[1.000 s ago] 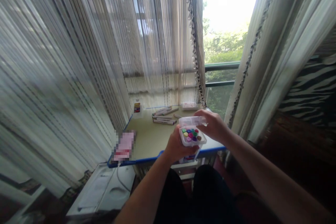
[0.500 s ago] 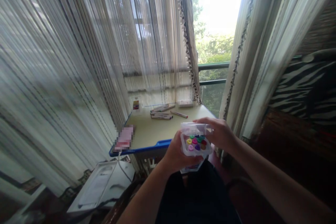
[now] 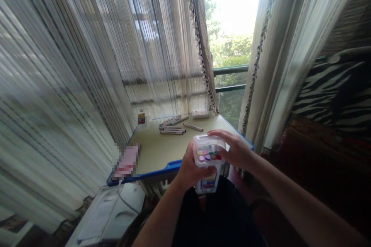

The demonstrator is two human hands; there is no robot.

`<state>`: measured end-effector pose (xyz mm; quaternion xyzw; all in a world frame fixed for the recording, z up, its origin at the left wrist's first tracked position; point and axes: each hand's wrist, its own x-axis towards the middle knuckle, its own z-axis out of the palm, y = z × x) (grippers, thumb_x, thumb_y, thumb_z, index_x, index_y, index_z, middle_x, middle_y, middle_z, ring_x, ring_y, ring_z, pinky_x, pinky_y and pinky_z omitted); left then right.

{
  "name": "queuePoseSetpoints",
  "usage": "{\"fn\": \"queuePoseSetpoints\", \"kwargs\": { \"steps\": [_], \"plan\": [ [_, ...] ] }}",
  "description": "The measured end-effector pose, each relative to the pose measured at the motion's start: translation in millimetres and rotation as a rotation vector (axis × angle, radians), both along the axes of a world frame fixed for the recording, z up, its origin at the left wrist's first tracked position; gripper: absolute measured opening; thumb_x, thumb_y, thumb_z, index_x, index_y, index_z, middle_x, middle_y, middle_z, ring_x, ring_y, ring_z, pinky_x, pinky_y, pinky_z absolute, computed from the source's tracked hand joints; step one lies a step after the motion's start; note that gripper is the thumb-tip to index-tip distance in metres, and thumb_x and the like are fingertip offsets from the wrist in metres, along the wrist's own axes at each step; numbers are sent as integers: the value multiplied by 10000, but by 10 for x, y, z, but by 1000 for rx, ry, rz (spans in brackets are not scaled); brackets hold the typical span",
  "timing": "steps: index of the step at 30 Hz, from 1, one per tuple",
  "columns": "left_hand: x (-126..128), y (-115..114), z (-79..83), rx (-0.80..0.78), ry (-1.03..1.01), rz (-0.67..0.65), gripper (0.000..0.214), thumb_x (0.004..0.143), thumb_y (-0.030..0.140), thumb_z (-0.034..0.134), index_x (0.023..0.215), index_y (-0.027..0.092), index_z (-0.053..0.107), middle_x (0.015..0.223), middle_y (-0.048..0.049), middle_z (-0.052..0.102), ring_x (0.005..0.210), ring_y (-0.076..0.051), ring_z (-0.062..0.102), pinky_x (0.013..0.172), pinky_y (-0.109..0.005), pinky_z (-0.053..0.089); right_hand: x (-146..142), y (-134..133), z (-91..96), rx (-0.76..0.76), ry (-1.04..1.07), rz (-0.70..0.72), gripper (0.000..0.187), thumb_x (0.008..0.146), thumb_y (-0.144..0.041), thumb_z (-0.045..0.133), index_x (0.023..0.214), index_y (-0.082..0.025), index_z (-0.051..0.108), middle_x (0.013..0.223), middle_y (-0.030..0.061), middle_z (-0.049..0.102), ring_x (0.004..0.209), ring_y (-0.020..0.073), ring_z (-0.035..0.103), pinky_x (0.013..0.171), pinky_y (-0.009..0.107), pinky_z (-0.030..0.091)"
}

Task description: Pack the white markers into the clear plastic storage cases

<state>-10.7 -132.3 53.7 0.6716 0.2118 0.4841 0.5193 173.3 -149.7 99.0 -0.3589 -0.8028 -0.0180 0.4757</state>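
My left hand (image 3: 188,170) is wrapped round a clear plastic marker box (image 3: 207,164) filled with several upright markers whose coloured caps show through the top. My right hand (image 3: 236,149) rests on the box's clear lid (image 3: 209,140), fingers curled over its far and right edges; the lid lies down on the box. I hold the box above my lap, just at the near edge of a small beige desk (image 3: 162,148) with a blue rim.
Several loose markers (image 3: 172,126) lie at the desk's far side, with a small bottle (image 3: 141,119) to their left and a flat white box (image 3: 199,114) to their right. A blurred pink item (image 3: 126,162) sits at the near left corner. Curtains hang all around.
The lid, lifted above the box a second ago, has come down onto it under my right hand. The box has dropped lower, nearer my lap, and my view has shifted right.
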Motion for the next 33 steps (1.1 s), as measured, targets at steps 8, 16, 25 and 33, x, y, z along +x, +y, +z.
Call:
{"fn": "queuePoseSetpoints", "kwargs": {
  "steps": [8,16,25,33],
  "plan": [
    [-127,413,80,81,16,109,771,542,300,826,1195,181,435,1062,-77,614,894,-217,607,766,-327,504,-41,349,92,-142,-73,219,479,790,-227,577,1262,-218,495,1312,129,511,1208,247,500,995,425,427],
    [-346,975,142,130,85,207,813,566,331,815,1251,173,407,1185,-125,577,1037,-270,585,844,-377,494,-339,1014,-9,-70,119,213,283,823,-313,605,1084,-206,605,1185,130,589,1092,231,573,915,411,489],
    [-473,1427,14,136,75,291,708,569,330,815,1168,179,468,1086,-97,614,927,-244,624,775,-359,530,-591,1512,-154,3,218,204,327,770,-335,652,1074,-220,617,1162,124,584,1073,244,573,900,414,502],
    [-515,1545,-5,157,52,310,750,621,346,776,1242,202,381,1133,-102,580,963,-239,609,804,-375,526,-625,1709,-148,-47,192,299,385,768,-347,646,1132,-231,595,1232,127,538,1152,263,523,959,435,458]
  ]
}}
